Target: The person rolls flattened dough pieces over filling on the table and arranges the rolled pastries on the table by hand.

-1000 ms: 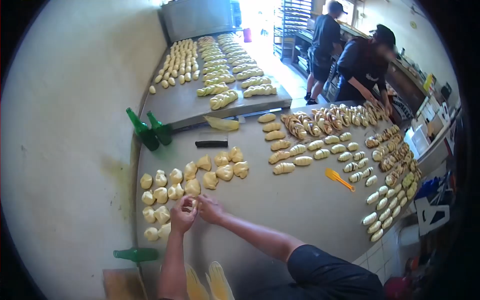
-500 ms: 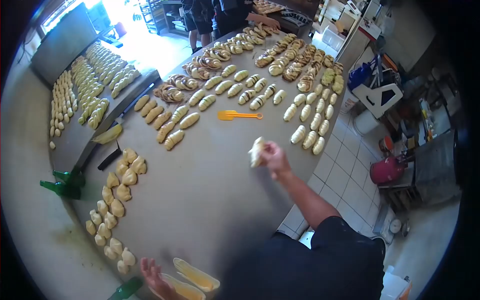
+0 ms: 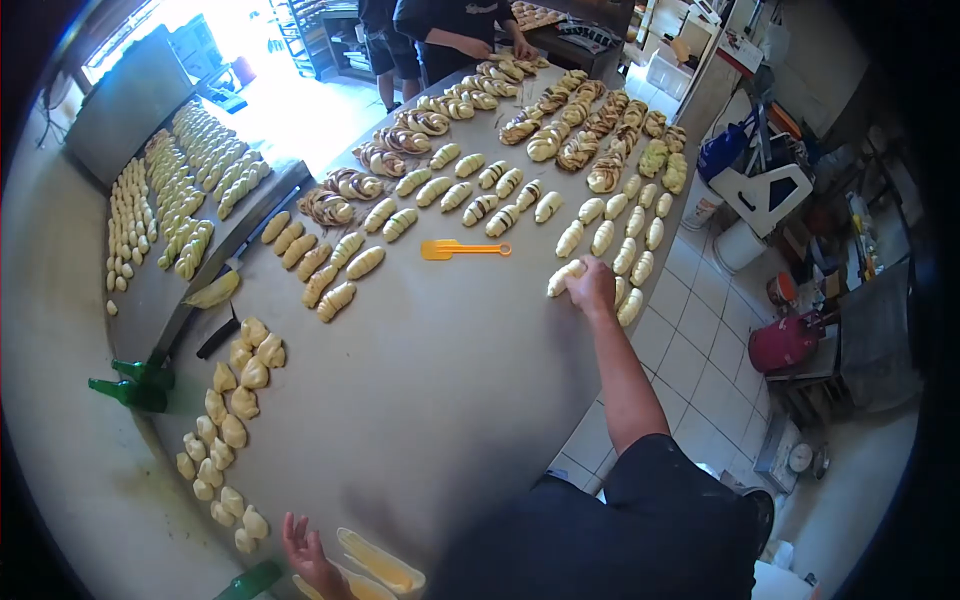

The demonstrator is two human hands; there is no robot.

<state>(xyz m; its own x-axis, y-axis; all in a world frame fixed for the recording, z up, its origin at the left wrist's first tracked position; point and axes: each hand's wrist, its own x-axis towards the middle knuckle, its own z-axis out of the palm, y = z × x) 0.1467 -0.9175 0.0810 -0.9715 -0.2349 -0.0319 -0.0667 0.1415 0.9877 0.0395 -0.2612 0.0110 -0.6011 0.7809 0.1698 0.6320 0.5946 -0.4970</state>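
My right hand (image 3: 591, 287) grips a pale dough roll (image 3: 564, 279) at the right side of the table, at the near end of rows of similar shaped rolls (image 3: 602, 237). Whether the roll rests on the table is hard to tell. Near the bottom edge, my left hand (image 3: 312, 560) is raised with its fingers apart and holds nothing. It is beside long pale containers (image 3: 345, 541) with something yellow in them. Soft dough lumps (image 3: 233, 431) lie in a cluster beyond it on the left.
An orange spatula (image 3: 465, 250) lies mid-table. Braided loaves (image 3: 606, 143) and filled rolls (image 3: 365, 263) cover the far part. A black-handled scraper (image 3: 218, 338) and green bottles (image 3: 130, 385) are at left. Another person (image 3: 455, 40) works at the far end.
My right hand has carried the dough roll right and away from me, to the rows there. My left hand stays near the containers. The co-worker's hands and torso show more at the far end.
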